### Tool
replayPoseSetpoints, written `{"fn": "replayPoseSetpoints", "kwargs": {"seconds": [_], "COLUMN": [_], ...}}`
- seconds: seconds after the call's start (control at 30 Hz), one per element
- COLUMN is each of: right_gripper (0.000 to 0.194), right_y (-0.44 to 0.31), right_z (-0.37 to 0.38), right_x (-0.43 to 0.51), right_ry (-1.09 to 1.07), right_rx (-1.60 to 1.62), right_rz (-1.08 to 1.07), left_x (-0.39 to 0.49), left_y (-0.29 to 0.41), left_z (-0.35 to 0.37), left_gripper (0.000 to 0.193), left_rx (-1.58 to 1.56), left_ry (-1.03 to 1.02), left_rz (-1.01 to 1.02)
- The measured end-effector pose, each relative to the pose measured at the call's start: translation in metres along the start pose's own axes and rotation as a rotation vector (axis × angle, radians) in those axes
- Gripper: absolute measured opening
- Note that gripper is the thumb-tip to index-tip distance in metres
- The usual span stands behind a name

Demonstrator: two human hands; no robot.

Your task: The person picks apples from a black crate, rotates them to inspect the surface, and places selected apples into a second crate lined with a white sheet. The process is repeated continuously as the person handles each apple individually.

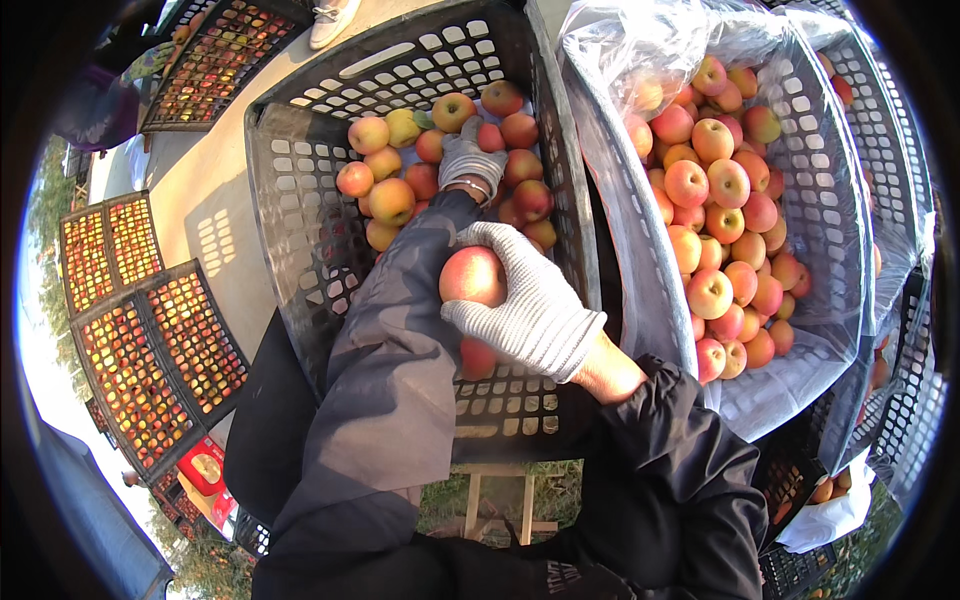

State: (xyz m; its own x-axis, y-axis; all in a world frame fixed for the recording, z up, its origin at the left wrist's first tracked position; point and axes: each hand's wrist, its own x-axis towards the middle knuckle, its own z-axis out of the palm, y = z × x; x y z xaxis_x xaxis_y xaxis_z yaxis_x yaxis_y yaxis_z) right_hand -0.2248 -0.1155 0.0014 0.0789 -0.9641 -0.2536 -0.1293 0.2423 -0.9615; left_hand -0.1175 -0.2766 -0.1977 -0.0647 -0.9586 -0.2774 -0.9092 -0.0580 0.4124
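In a black plastic crate (551, 150) straight before me lie red and yellow apples (391, 201). My left hand (471, 159), in a grey knit glove, reaches down among them; its fingers are at a small red apple (491, 138), and whether they grip it is unclear. Above the near part of the crate, my right hand (525, 300), in a white striped glove, holds a red apple (472, 277) between thumb and fingers. My left forearm hides part of the crate's contents.
A crate lined with clear plastic film (637, 247) stands at the right, holding many apples (686, 184). More full crates (135, 379) stand at the left. At the upper left are another person's gloved hand (148, 63) and a shoe (331, 22).
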Motion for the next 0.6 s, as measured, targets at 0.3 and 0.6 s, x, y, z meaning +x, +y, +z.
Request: {"fn": "replayPoseSetpoints", "kwargs": {"seconds": [0.3,0.6], "right_gripper": [0.042,0.031], "right_y": [-0.004,0.006], "right_z": [-0.009,-0.01], "right_x": [0.003,0.006], "right_ry": [-0.039,0.039], "right_rx": [0.443,0.495], "right_rz": [0.083,0.141], "left_x": [-0.029,-0.107], "left_y": [-0.01,0.01], "left_z": [-0.035,-0.116], "left_gripper": [0.058,0.065], "left_rx": [-1.522,-1.781], "left_ry": [-0.08,-0.286], "left_rz": [-0.11,-0.506]}}
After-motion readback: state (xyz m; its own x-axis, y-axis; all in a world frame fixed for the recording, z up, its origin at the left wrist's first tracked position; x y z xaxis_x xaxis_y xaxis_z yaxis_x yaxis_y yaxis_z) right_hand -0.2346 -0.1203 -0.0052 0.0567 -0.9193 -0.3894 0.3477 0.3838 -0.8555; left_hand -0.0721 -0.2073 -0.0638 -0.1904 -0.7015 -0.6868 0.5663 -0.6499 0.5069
